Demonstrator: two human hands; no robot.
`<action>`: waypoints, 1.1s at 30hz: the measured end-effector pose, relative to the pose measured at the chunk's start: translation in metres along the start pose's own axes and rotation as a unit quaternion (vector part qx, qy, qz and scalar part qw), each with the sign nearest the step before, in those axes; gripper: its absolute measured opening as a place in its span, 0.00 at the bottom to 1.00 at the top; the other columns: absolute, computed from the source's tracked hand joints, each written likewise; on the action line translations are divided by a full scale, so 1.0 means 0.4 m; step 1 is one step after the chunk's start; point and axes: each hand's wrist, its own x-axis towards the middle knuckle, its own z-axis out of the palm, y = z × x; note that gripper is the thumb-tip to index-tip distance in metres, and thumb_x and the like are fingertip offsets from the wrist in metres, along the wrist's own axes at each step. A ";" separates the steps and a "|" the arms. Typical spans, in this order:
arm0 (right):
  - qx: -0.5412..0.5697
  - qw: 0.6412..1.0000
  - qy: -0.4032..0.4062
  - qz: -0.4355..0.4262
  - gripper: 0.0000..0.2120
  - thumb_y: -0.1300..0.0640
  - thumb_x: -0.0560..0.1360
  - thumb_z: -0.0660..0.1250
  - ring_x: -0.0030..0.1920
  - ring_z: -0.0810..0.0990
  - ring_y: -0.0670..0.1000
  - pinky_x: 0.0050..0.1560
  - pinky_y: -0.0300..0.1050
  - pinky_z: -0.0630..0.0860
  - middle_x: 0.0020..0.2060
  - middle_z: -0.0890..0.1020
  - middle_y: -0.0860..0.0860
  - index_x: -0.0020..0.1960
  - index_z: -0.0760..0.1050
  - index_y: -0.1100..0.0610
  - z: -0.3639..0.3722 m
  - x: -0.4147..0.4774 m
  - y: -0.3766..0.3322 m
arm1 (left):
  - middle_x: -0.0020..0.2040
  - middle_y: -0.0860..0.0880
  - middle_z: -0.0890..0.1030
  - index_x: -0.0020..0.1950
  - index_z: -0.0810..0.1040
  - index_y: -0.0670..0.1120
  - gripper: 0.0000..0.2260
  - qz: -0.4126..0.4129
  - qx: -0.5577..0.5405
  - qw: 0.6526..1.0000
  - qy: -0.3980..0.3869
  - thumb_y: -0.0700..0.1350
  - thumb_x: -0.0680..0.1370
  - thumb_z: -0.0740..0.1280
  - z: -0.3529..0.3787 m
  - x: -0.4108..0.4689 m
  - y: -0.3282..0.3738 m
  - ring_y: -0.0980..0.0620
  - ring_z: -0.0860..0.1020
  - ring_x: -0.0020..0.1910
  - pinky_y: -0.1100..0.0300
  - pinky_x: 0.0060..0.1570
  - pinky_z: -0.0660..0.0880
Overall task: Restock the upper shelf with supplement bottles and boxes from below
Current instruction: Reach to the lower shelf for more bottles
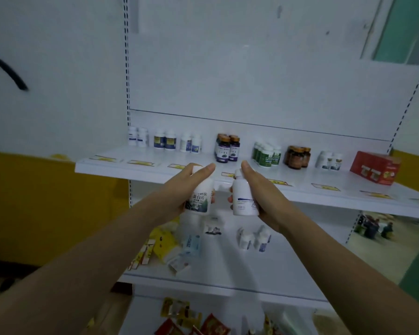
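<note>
white bottles (200,197) held, upper shelf (121,165) stocked

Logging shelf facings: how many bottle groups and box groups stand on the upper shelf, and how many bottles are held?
Bottle groups: 7
Box groups: 1
Held bottles: 2, the left-hand bottle and the right-hand bottle
Total: 10

Bottles (224,148) stand in a row on the upper shelf (140,174), a box (375,167) at its right end.

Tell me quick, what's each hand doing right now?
Left hand grips the forest-label bottle.
Right hand grips the blue-stripe bottle.
</note>
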 end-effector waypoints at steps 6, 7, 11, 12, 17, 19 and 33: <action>0.046 0.997 -0.068 0.005 0.19 0.40 0.77 0.60 0.36 0.80 0.53 0.41 0.46 0.82 0.38 0.79 0.54 0.54 0.72 0.56 0.051 0.035 -0.053 | 0.43 0.44 0.81 0.59 0.70 0.48 0.17 0.003 0.022 0.999 0.032 0.57 0.77 0.63 -0.055 -0.013 0.041 0.48 0.82 0.39 0.53 0.46 0.79; 0.058 0.995 -0.080 0.007 0.18 0.42 0.77 0.60 0.37 0.79 0.53 0.38 0.44 0.81 0.38 0.78 0.54 0.53 0.72 0.56 0.058 0.051 -0.062 | 0.43 0.45 0.82 0.63 0.69 0.48 0.20 0.004 0.022 0.999 0.042 0.57 0.77 0.63 -0.070 -0.010 0.049 0.49 0.82 0.38 0.54 0.45 0.79; 0.090 0.991 -0.098 0.020 0.14 0.47 0.77 0.61 0.36 0.80 0.54 0.42 0.47 0.79 0.37 0.79 0.55 0.56 0.72 0.57 0.103 0.133 -0.096 | 0.42 0.47 0.81 0.70 0.64 0.49 0.25 0.017 0.009 0.996 0.083 0.56 0.77 0.63 -0.144 -0.003 0.080 0.52 0.83 0.35 0.58 0.41 0.79; 0.093 0.990 -0.102 0.023 0.13 0.48 0.77 0.62 0.35 0.80 0.53 0.42 0.47 0.79 0.36 0.79 0.55 0.55 0.72 0.57 0.121 0.154 -0.101 | 0.42 0.46 0.81 0.69 0.65 0.47 0.24 0.022 0.010 0.995 0.093 0.56 0.77 0.63 -0.167 -0.002 0.084 0.51 0.82 0.36 0.58 0.41 0.80; 0.089 0.987 -0.131 0.011 0.07 0.52 0.78 0.62 0.36 0.80 0.54 0.45 0.50 0.78 0.38 0.78 0.55 0.49 0.71 0.55 0.247 0.266 -0.099 | 0.39 0.47 0.82 0.63 0.69 0.48 0.20 0.033 0.015 0.993 0.116 0.57 0.76 0.63 -0.333 0.030 0.089 0.52 0.82 0.35 0.56 0.41 0.80; 0.075 0.986 -0.147 0.003 0.07 0.51 0.78 0.62 0.38 0.78 0.54 0.45 0.49 0.77 0.39 0.77 0.55 0.49 0.71 0.55 0.310 0.320 -0.096 | 0.41 0.46 0.82 0.60 0.70 0.48 0.17 0.039 0.015 0.992 0.121 0.57 0.77 0.62 -0.409 0.056 0.090 0.51 0.82 0.37 0.56 0.42 0.79; -0.038 0.997 -0.058 -0.019 0.17 0.51 0.77 0.64 0.53 0.78 0.53 0.52 0.46 0.75 0.55 0.79 0.55 0.63 0.70 0.57 0.737 0.772 -0.050 | 0.41 0.44 0.80 0.56 0.69 0.46 0.17 0.039 0.028 0.993 0.107 0.57 0.77 0.62 -0.966 0.337 0.095 0.45 0.80 0.41 0.45 0.52 0.78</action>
